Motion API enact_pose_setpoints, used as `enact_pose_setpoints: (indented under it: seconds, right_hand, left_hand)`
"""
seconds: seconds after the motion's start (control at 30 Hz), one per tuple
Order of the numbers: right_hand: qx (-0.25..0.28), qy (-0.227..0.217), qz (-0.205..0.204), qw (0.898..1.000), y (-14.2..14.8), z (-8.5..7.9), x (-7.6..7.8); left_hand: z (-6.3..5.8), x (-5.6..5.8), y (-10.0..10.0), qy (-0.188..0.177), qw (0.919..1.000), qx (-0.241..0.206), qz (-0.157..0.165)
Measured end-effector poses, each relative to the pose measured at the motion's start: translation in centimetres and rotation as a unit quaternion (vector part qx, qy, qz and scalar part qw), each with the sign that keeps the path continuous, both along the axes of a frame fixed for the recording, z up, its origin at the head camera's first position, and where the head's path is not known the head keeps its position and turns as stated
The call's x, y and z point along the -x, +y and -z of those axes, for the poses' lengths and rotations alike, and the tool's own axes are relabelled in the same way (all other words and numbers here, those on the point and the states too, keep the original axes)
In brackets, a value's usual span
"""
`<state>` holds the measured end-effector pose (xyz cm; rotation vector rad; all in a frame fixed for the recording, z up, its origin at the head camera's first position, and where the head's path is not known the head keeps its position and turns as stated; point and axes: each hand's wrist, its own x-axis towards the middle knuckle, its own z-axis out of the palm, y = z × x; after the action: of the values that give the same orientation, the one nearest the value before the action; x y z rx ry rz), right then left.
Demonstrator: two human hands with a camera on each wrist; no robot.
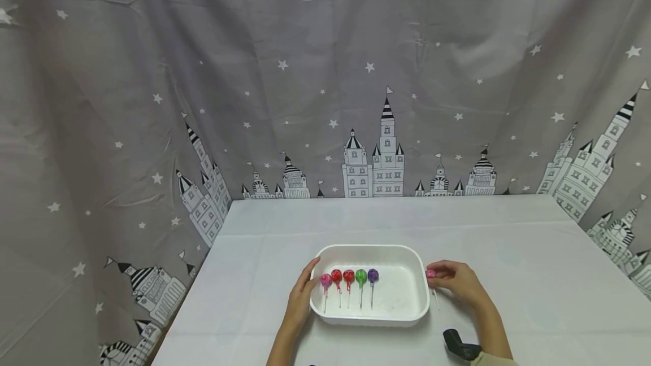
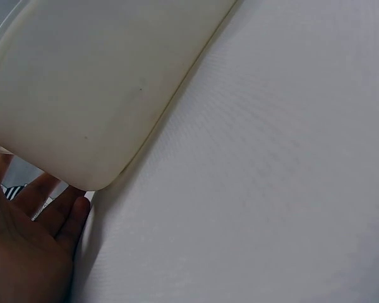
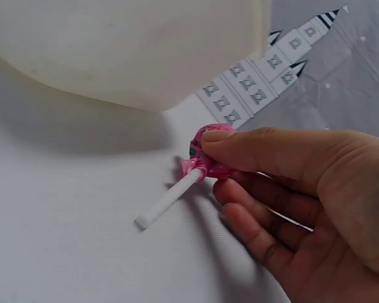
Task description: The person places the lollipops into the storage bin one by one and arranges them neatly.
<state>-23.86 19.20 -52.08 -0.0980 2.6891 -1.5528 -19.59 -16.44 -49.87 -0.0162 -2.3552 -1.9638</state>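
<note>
A white plastic tray (image 1: 402, 295) stands in the middle of the table. My left hand (image 1: 302, 297) holds its left side, with the thumb over the rim and the fingers along the outer wall; in the left wrist view the left hand (image 2: 35, 233) is partly hidden by the tray. Inside, on the left, a pink lollipop (image 1: 326, 280), two red lollipops, a green lollipop (image 1: 361, 277) and a purple lollipop (image 1: 373, 275) lie in a row, sticks toward me. Just outside the tray's right wall, my right hand (image 1: 458, 282) pinches another pink lollipop (image 3: 199, 169) by its wrapped head, stick downward.
A white cloth (image 1: 254, 275) covers the table. Behind it hangs a grey curtain (image 1: 305, 72) printed with castles and stars. A black device (image 1: 460, 345) is at the right wrist.
</note>
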Motion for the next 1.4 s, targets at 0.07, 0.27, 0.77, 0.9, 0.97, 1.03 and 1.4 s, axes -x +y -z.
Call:
enact_pose_setpoints:
  seconds: [0.07, 0.27, 0.77, 0.9, 0.97, 1.03, 1.4]
  right_hand:
    - [-0.002, 0.000, -0.001, 1.000, 0.2, -0.4, -0.2]
    - [0.005, 0.007, 0.002, 1.000, 0.7, -2.5, -0.7]
    - [0.079, 0.046, -0.021, 0.996, -2.9, -7.1, -0.7]
    - [0.089, 0.044, -0.029, 0.995, -4.9, -6.9, -0.3]
    - [0.095, 0.044, -0.031, 0.994, -5.9, -6.6, -0.2]
    - [0.100, 0.039, -0.030, 0.994, -6.8, -6.3, -0.1]
    - [0.078, 0.039, 0.007, 0.996, -10.5, -4.5, -0.1]
  left_hand:
    - [0.0, 0.0, 0.0, 0.002, 1.0000, -0.001, 0.002]
    - [0.3, 0.1, -0.1, 0.008, 0.9999, -0.005, 0.003]
    - [0.6, 0.2, -0.3, 0.010, 0.9999, -0.010, 0.003]
    - [0.6, 0.2, -0.3, 0.007, 0.9999, -0.008, 0.005]
    - [0.5, 0.2, -0.2, 0.006, 0.9999, -0.008, 0.005]
    - [0.5, 0.2, -0.2, 0.006, 1.0000, -0.005, 0.004]
    - [3.5, 1.7, -0.8, 0.011, 0.9999, -0.010, -0.006]
